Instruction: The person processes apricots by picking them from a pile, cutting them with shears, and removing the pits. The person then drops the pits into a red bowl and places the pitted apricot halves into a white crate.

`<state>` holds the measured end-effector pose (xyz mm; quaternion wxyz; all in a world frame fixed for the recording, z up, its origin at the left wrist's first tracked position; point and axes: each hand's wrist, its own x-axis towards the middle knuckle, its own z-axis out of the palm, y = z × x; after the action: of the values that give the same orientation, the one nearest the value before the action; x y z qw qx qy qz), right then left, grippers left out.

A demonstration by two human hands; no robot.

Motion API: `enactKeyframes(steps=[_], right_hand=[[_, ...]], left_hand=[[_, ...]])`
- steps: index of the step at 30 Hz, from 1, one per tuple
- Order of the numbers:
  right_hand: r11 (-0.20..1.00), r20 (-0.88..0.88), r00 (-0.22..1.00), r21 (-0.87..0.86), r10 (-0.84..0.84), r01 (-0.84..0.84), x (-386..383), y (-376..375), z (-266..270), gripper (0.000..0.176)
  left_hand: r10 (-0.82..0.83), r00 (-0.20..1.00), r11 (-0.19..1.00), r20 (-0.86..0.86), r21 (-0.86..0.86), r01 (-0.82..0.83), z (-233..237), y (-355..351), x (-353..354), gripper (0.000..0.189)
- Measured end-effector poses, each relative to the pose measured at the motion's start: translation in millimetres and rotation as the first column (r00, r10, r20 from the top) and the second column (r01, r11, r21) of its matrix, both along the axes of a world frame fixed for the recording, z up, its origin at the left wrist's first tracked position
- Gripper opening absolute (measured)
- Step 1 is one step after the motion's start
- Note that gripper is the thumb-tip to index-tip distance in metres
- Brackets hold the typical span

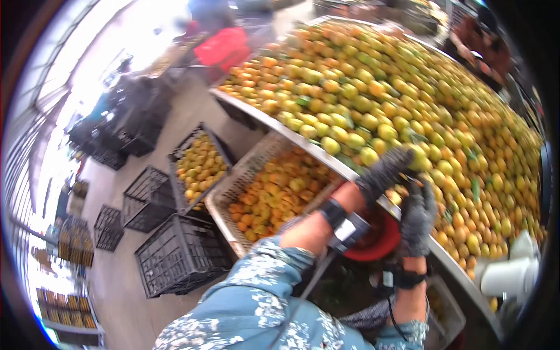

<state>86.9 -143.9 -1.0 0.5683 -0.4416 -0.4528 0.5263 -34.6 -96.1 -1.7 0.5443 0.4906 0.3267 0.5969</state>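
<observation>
Both my hands wear dark grey gloves and meet over the near edge of a wide sorting table (356,174) heaped with yellow-green and orange round fruit (373,119). My left hand (385,170) is closed, its fingertips against a yellow-green fruit (418,159). Just below it, my right hand (416,219) points upward with its fingers bent together near the same spot. A small dark thing shows between the hands, too blurred to name. Under my left wrist sits a red basin (373,251), partly hidden by my arm.
Left of me, a beige crate (224,224) holds orange fruit, beside a black crate (201,169) of fruit. Black crates (181,256) stand on the floor. A white bucket (508,276) is at the right. Another person (481,49) is across the table.
</observation>
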Motion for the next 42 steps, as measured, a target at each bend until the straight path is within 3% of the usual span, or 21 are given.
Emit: enactKeyframes(steps=[1,2,3,5,11,13,14,16,18,21,23,24,27,30,32,34,36,37,38,39,42], right_hand=[[1.0,0.009,1.0,0.01,0.008,-0.008,0.3,-2.1,1.8,0.024],[0.999,0.023,1.0,-0.041,0.008,-0.007,0.1,-5.6,7.9,0.023],[0.999,0.116,0.993,0.032,-0.007,0.003,2.9,-3.8,-2.9,0.022],[1.0,0.058,0.998,0.01,-0.017,0.016,0.2,-6.5,3.7,0.021],[0.995,0.242,0.967,0.085,-0.078,0.059,-2.3,-8.2,7.5,0.022],[0.991,0.258,0.962,0.111,-0.095,0.068,-3.3,-10.6,11.2,0.023],[0.992,0.242,0.966,0.1,-0.094,0.071,-3.9,-11.0,13.7,0.022],[0.993,0.224,0.97,0.085,-0.098,0.081,-3.9,-10.5,15.0,0.021],[0.993,-0.128,0.992,-0.12,-0.004,-0.011,-1.3,-8.9,14.1,0.019],[0.994,-0.135,0.989,-0.088,0.056,-0.069,7.8,-5.8,10.9,0.017],[0.993,-0.135,0.989,-0.089,0.063,-0.075,7.3,-3.5,5.4,0.016],[0.994,-0.14,0.989,-0.098,0.039,-0.053,4.4,-3.1,4.7,0.016],[0.991,-0.191,0.981,-0.12,0.031,-0.055,-0.4,-2.7,2.4,0.018],[0.997,-0.085,0.996,-0.073,0.017,-0.023,-2.3,-4.6,2.2,0.02],[0.994,0.206,0.973,0.056,-0.1,0.091,-3.2,-9.1,9.2,0.023],[0.993,0.296,0.949,0.073,-0.106,0.088,1.7,-11.6,15.1,0.023],[0.992,0.311,0.943,0.088,-0.117,0.094,3.0,-6.6,0.8,0.024],[0.921,0.518,0.836,0.387,-0.18,-0.042,14.0,1.9,-26.3,0.024],[0.963,0.387,0.921,0.265,-0.056,-0.053,17.6,4.3,-30.8,0.022],[0.992,0.098,0.988,-0.048,0.118,-0.114,16.3,-1.2,2.3,0.021],[0.994,-0.167,0.986,-0.097,0.028,-0.045,13.1,7.9,-19.9,0.017]], left_hand=[[-0.169,0.968,0.969,0.186,-0.149,0.198,-0.9,7.0,-7.4,0.039],[-0.12,0.963,0.981,0.24,-0.122,0.152,6.1,0.5,-5.6,0.036],[0.04,0.963,0.961,-0.266,0.274,0.036,1.9,4.4,-9.8,0.035],[-0.113,0.985,0.987,0.133,-0.098,0.127,22.7,-7.3,-7.4,0.021],[-0.053,0.998,0.998,-0.021,0.022,0.054,13.0,-6.1,-7.4,0.019],[0.114,0.97,0.967,-0.213,0.248,-0.059,5.9,-2.0,-5.5,0.029],[0.111,0.97,0.967,-0.216,0.248,-0.056,1.9,-1.5,-3.8,0.029],[0.0,0.994,1.0,0.107,0.011,-0.001,7.0,-4.9,2.5,0.029],[-0.06,0.994,0.998,0.087,-0.009,0.061,19.0,-7.1,1.7,0.027],[-0.133,0.991,0.987,0.034,-0.082,0.135,19.7,-3.5,-4.8,0.031],[-0.132,0.979,0.98,0.153,-0.129,0.152,17.2,-4.0,-7.1,0.024],[-0.027,0.993,1.0,-0.115,0.002,0.027,13.7,-4.0,-5.8,0.018],[0.089,0.996,0.996,0.007,0.025,-0.089,1.3,-4.2,-0.6,0.015],[0.046,0.989,0.999,0.137,-0.006,-0.046,0.8,-6.1,1.6,0.015],[0.035,0.989,0.999,0.143,-0.004,-0.035,1.5,-4.2,-0.6,0.017],[0.024,0.988,1.0,0.15,0.004,-0.025,4.4,-3.2,-1.2,0.019],[-0.115,0.97,0.971,0.215,-0.183,0.155,14.3,0.4,-11.0,0.026],[-0.146,0.958,0.968,0.246,-0.166,0.19,6.4,6.0,-14.1,0.033],[-0.217,0.961,0.967,0.172,-0.093,0.235,-11.0,18.4,-20.9,0.036],[-0.224,0.972,0.966,0.077,-0.118,0.232,-2.9,16.5,-19.6,0.038],[-0.246,0.962,0.961,0.122,-0.097,0.258,5.0,8.2,-11.3,0.041]])
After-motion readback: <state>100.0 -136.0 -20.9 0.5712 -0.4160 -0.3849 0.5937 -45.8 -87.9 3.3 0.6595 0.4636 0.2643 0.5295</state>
